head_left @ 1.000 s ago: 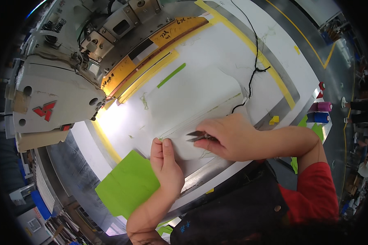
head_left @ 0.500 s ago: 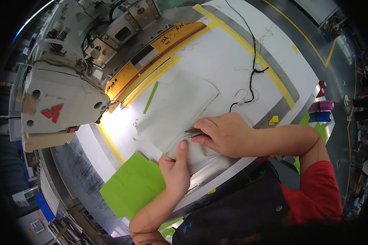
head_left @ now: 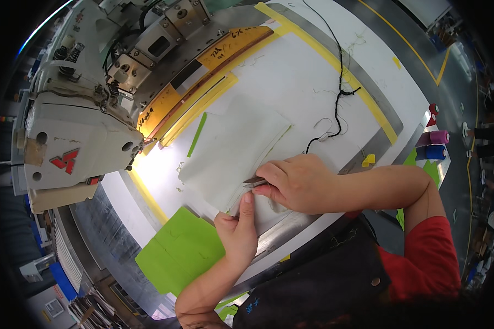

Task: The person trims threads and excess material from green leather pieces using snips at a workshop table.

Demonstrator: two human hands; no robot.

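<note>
A pale, nearly white piece of fabric (head_left: 230, 148) lies on the white work surface in front of me. Its near edge is pinched between the thumb and fingers of my left hand (head_left: 240, 236). My right hand (head_left: 302, 183) is closed around small metal thread snips (head_left: 252, 180), whose blades lie over the fabric's edge seam, just beyond my left thumb. Most of the snips' body is hidden in the palm. Beside my left forearm rests a bright green sheet (head_left: 178, 249) with loose threads on it. A narrow green strip (head_left: 197, 134) shows at the fabric's far left.
A sewing machine head (head_left: 71, 148) stands at the left, its lamp lighting the surface. Yellow-taped guides (head_left: 217, 52) run along the back. A knotted black cord (head_left: 341, 71) lies at the right. Past it stand a blue thread spool (head_left: 434, 152) and a purple one (head_left: 438, 137).
The snips and right hand have shifted slightly left and down along the fabric edge, closer to my left thumb. The fabric's edge is a little more raised. My view has shifted slightly.
</note>
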